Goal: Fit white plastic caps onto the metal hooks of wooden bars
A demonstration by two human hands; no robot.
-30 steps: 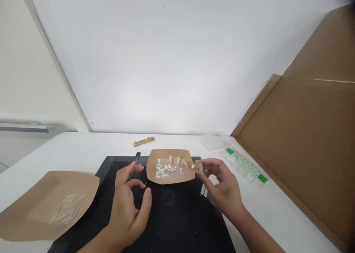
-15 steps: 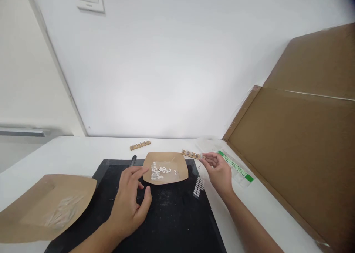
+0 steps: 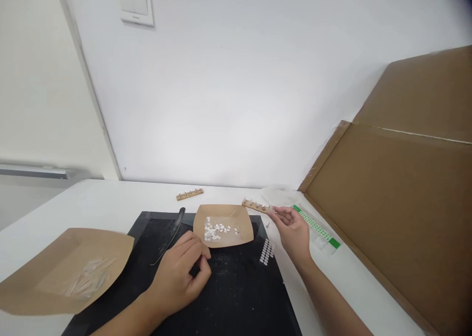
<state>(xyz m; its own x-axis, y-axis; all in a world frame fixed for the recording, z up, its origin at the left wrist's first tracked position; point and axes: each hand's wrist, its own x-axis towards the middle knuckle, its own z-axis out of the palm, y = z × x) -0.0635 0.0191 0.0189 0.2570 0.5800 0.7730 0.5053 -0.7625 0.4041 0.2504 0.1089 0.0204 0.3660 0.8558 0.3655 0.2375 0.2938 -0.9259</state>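
My right hand (image 3: pixel 293 229) pinches a small clear piece like a nail tip (image 3: pixel 272 209) at the right end of a wooden strip (image 3: pixel 254 206). Metal posts run along this strip, with small clear pieces on top. My left hand (image 3: pixel 184 262) is closed over the black mat, with fingers curled in; whatever they may hold is hidden. Just beyond it stands a brown paper tray (image 3: pixel 241 238) with several white oval tabs (image 3: pixel 220 227) inside. A sheet of white oval stickers (image 3: pixel 267 252) lies on the mat's right edge, below my right hand.
A second wooden strip with posts (image 3: pixel 190 194) lies behind the black mat (image 3: pixel 239 296). On the mat is a thin dark tool (image 3: pixel 173 233). A larger paper tray (image 3: pixel 55 247) stands left. At right are a green-and-white strip (image 3: pixel 319 228) and a cardboard panel (image 3: pixel 398 203).
My left hand has drawn back from the tray, and its spread fingers have curled in. My right hand stays at the strip's end. The view has shifted slightly.
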